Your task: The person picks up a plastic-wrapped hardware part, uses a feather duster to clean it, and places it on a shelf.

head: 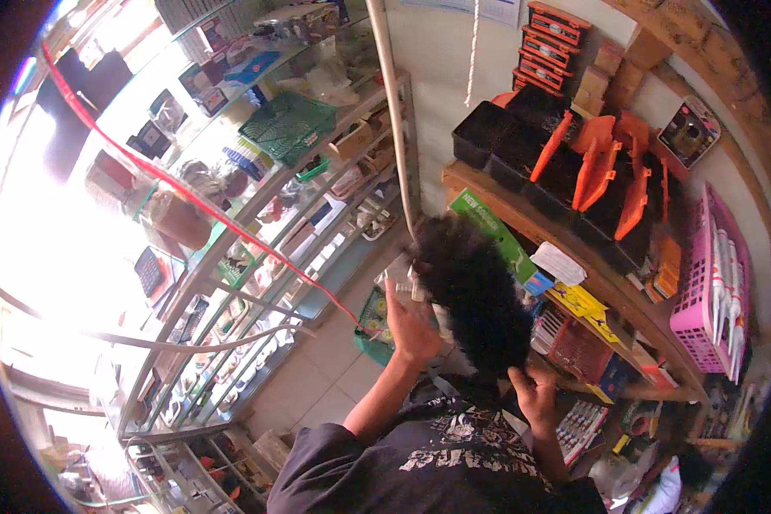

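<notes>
My left hand (pixel 414 331) is raised in front of my dark printed shirt, one finger pointing up along the edge of a small clear packet (pixel 399 284) with pale metal-looking parts. The packet appears held; the far fingers are hidden. A black fluffy duster (pixel 475 292) stretches from beside the packet down to my right hand (pixel 534 395), whose thumb and fingers close at its lower end. The duster's handle is hidden. Below and behind the packet, a green basket (pixel 374 353) with round items stands near the tiled floor.
Glass display shelves (pixel 250 225) with goods run along the left. A red cord (pixel 212 209) crosses before them, and a pale pole (pixel 393 115) rises beyond my hands. At right, a wooden shelf (pixel 488 193) bears black bins (pixel 478 132); a pink basket (pixel 697 321) holds white tubes.
</notes>
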The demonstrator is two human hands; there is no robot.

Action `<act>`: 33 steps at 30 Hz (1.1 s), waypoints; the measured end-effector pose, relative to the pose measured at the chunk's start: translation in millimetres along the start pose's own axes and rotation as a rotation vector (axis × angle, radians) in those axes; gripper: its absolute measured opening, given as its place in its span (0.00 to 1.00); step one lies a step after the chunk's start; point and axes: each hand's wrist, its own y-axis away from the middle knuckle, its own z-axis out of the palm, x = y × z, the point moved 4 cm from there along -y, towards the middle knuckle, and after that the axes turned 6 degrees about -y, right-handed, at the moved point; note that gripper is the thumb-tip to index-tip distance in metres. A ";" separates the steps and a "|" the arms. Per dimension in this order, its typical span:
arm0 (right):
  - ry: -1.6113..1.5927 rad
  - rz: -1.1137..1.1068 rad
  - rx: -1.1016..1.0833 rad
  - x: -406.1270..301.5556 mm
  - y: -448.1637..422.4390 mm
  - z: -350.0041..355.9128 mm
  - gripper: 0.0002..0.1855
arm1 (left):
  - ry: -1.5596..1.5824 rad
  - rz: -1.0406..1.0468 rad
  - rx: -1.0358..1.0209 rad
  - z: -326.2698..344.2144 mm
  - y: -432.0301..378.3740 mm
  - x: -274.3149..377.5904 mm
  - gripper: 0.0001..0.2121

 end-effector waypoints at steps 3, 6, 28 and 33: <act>0.016 -0.070 -0.234 -10.3 -2.6 6.8 0.11 | -0.475 0.082 -0.188 5.1 9.5 6.2 0.23; -0.122 -0.098 -0.109 -13.6 -3.7 6.0 0.11 | 0.219 -0.019 -0.105 43.6 26.7 27.7 0.19; -0.024 -0.151 -0.471 -22.9 15.2 -35.0 0.14 | 0.048 0.353 0.140 11.2 121.3 22.8 0.33; 0.102 -0.339 -0.557 -31.5 14.4 -47.3 0.15 | -0.412 0.406 0.302 23.2 139.2 27.4 0.32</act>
